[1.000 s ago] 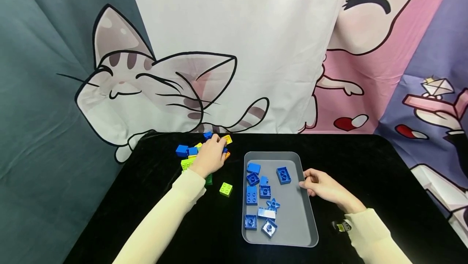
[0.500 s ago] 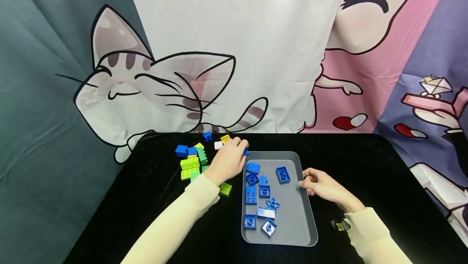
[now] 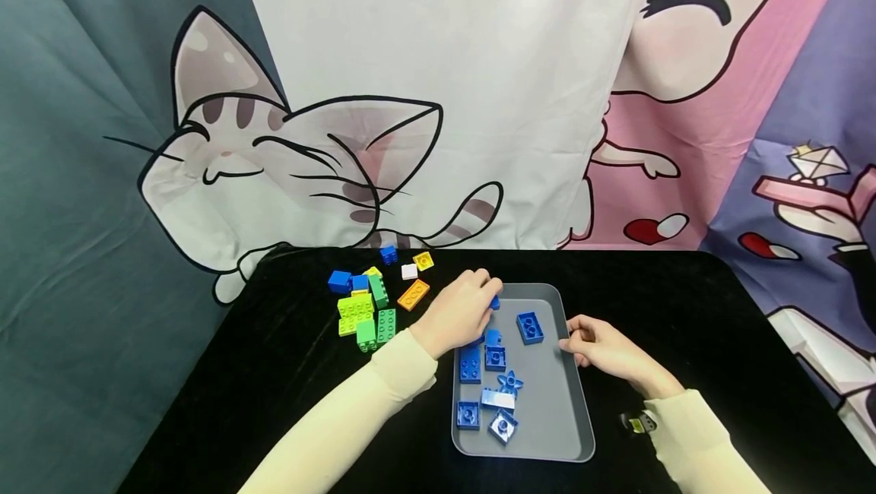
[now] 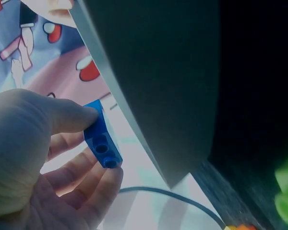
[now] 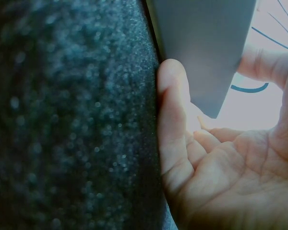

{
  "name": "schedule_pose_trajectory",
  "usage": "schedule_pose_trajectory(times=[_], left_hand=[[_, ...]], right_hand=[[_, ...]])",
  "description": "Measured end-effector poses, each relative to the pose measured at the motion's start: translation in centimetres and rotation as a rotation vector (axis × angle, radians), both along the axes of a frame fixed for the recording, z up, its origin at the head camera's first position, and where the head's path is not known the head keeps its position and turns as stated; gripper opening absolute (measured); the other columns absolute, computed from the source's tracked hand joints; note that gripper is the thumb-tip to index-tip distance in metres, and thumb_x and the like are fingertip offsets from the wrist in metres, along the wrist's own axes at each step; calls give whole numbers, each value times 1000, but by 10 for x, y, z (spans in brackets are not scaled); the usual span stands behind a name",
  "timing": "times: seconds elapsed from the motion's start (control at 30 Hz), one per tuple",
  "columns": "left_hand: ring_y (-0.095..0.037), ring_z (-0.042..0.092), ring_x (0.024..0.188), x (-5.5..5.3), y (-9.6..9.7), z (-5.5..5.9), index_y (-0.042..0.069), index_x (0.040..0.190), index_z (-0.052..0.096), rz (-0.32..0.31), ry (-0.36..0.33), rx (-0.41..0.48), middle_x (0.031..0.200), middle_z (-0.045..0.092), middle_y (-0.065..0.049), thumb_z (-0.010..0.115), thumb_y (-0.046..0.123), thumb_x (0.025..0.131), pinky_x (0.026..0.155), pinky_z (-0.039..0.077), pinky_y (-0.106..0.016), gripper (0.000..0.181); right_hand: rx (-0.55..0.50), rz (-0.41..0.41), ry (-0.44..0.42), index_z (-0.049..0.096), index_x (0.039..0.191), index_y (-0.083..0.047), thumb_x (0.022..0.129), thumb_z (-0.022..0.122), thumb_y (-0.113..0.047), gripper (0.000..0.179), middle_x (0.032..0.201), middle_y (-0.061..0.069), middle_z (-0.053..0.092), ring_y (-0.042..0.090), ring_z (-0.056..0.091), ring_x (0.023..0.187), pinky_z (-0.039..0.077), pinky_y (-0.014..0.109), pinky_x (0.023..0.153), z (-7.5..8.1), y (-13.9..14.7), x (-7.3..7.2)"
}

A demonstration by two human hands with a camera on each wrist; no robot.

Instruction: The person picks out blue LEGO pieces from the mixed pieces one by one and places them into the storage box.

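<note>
My left hand (image 3: 460, 310) is over the upper left part of the grey tray (image 3: 547, 418). It pinches a blue toy brick (image 4: 101, 136) between thumb and fingertips; in the head view only a bit of that brick shows past the fingers. Inside the tray lie several blue pieces, among them a two-by-three brick (image 3: 530, 327), a star-shaped piece (image 3: 509, 381) and a longer brick (image 3: 469, 365). My right hand (image 3: 605, 346) holds the tray's right rim, thumb on one side and fingers on the other, as the right wrist view shows.
Left of the tray is a loose group of bricks: lime (image 3: 355, 311), green (image 3: 386, 324), orange (image 3: 414, 295), yellow (image 3: 423, 260), white (image 3: 409, 272) and blue (image 3: 340, 282). Black cloth (image 3: 274, 372) covers the table. A printed curtain (image 3: 438, 45) hangs behind it.
My left hand has left the brick group and moved right with a blue brick, crossing the tray's left rim. Its forearm now hides the lone lime brick. My right hand stays at the rim.
</note>
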State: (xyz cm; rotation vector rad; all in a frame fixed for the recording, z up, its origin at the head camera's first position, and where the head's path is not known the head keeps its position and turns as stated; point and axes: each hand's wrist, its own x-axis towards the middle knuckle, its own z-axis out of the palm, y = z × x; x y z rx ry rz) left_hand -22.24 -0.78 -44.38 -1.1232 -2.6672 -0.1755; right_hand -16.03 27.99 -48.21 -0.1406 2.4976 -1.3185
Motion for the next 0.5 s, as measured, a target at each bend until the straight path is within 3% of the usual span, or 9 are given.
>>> schedule_pose_trajectory(times=[0.5], left_hand=[[-13, 61, 100, 14, 24, -3, 17, 127, 64, -66, 19, -50, 116, 65, -1, 67, 25, 100, 94, 56, -23, 29]], right_hand=[[4, -7, -13, 58, 121, 0, 100, 67, -26, 34, 77, 4, 60, 18, 61, 73, 51, 32, 75, -2, 0, -1]])
